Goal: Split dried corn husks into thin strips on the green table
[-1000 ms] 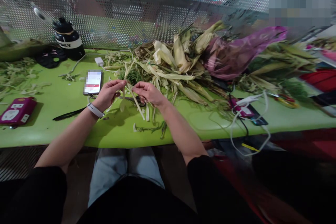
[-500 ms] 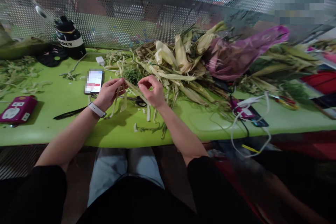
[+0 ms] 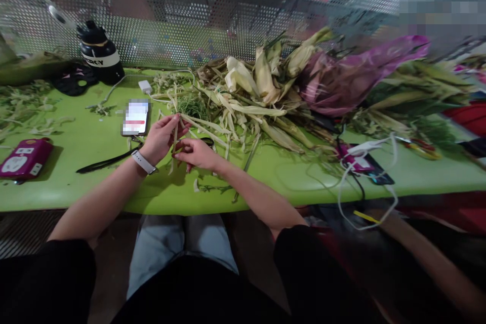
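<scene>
My left hand (image 3: 161, 136) is closed in a pinch on the top of a few pale corn husk strips (image 3: 207, 133), whose loose ends fan out to the right and hang down. Just below and to the right, my right hand (image 3: 197, 154) has its fingers closed on a hanging strip at its lower part. Behind my hands lies a heap of corn husks (image 3: 261, 111), with a tuft of thin green shreds (image 3: 193, 107) at its left. A dark scissors handle (image 3: 207, 141) shows partly above my right hand.
A phone (image 3: 136, 117) lies left of my hands, near a black strap (image 3: 102, 164). Further left are a magenta power socket (image 3: 26, 158) and a dark bottle (image 3: 100, 55). A purple bag (image 3: 334, 86) and white cable (image 3: 339, 197) are right. Another person's arm (image 3: 413, 248) is lower right.
My right hand has moved down and left from the slanting strips to a hanging strip below my left hand. The left hand keeps its pinch, almost in place.
</scene>
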`<move>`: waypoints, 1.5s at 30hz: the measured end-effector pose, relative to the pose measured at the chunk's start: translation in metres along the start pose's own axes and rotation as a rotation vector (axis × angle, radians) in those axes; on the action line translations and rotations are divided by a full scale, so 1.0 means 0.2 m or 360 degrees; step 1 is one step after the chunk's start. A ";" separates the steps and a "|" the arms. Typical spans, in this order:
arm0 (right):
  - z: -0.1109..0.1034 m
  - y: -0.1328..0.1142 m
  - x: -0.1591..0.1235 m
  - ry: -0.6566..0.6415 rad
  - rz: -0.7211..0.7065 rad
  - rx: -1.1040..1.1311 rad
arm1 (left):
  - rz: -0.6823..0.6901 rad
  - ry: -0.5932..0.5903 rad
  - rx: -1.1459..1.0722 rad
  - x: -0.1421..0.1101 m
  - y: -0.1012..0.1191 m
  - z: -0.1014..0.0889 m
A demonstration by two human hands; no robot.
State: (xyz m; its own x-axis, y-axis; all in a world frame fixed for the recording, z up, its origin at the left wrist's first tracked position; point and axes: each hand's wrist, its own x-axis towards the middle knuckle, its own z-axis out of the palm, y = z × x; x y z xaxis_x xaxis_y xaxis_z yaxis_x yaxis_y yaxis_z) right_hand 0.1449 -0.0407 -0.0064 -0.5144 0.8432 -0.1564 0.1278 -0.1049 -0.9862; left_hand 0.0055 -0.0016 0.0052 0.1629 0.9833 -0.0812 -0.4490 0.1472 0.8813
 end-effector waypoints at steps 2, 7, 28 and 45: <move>-0.01 -0.01 -0.01 0.0035 -0.0049 -0.0065 | 0.0014 -0.0017 0.0018 0.00 0.00 0.00; -0.04 -0.02 -0.02 0.0274 -0.0123 -0.0305 | 0.0032 0.0012 -0.0079 0.00 0.01 0.00; -0.13 -0.12 -0.10 0.1149 -0.0844 -0.0970 | 0.0284 -0.0303 0.0601 -0.08 0.00 0.03; -0.16 -0.16 -0.13 0.0538 -0.0413 -0.0359 | 0.0120 -0.0480 0.0421 -0.09 0.03 0.04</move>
State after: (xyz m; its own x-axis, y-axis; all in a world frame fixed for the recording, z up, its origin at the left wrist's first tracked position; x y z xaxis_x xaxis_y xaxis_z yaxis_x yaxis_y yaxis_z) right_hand 0.1818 -0.0426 0.0307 -0.2541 0.9545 0.1562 0.2320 0.2170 -0.9482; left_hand 0.0061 -0.0192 0.0155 0.4059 0.9091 0.0939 -0.2347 0.0044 0.9721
